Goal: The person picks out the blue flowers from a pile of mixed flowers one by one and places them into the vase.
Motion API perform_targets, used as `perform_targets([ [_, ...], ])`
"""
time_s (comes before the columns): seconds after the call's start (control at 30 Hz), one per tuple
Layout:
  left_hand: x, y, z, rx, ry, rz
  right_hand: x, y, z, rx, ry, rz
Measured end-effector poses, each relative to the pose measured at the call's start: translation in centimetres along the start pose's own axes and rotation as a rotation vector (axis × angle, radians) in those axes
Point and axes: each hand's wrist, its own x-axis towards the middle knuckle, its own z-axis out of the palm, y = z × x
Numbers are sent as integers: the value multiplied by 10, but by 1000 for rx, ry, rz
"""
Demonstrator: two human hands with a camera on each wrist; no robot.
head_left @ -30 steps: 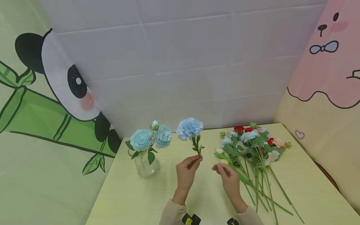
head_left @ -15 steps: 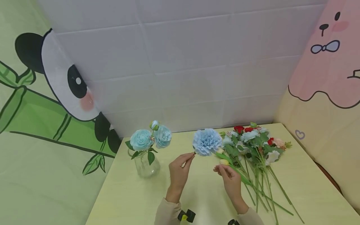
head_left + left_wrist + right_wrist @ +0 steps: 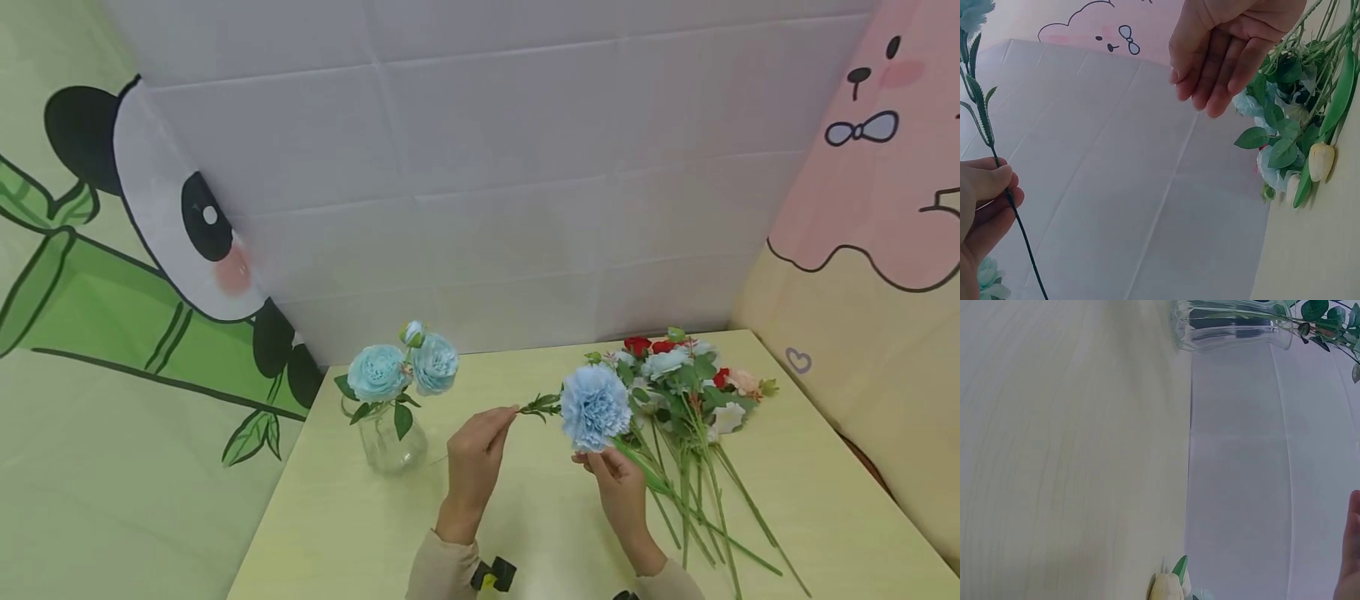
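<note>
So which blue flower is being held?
The frilly flower, its stem pinched in the left hand; the other blue ones stand in the jar or lie in the pile.

I am monitoring a pale yellow table (image 3: 330, 533) with a fine grain. A clear glass vase (image 3: 396, 452) is standing upright near its left side. Well apart, at the right, a pile of flowers (image 3: 693, 392) is lying directly on the surface; blooms (image 3: 663, 361) are pointing rearward, and green stems (image 3: 686, 508) are fanning toward the front.
</note>
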Motion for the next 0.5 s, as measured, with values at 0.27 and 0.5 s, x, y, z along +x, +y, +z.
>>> perform_targets([
  [0.27, 6, -1, -4, 41, 76, 119, 5, 1, 3, 69, 21, 3],
  [0.5, 11, -5, -6, 28, 159, 193, 5, 1, 2, 115, 11, -4],
])
